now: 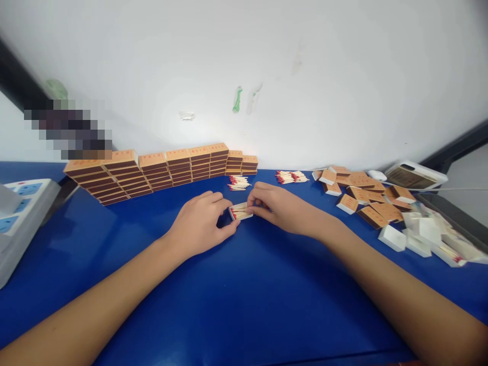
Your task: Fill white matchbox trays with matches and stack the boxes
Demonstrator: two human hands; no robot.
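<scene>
A small white matchbox tray [240, 211] filled with red-tipped matches rests on the blue table [244, 295]. My left hand [202, 223] pinches its left end. At the tray's right end, my right hand [278, 206] has its fingertips on the matches. Two loose piles of matches lie just behind, one [238, 182] in the middle and one [290, 177] to the right.
Stacked rows of orange matchboxes [152, 170] line the wall at the back left. Loose orange sleeves [362, 195] and white trays [419, 236] are scattered at the right. A white power strip [19, 213] sits at the left edge, a phone-like device [415, 176] at the far right.
</scene>
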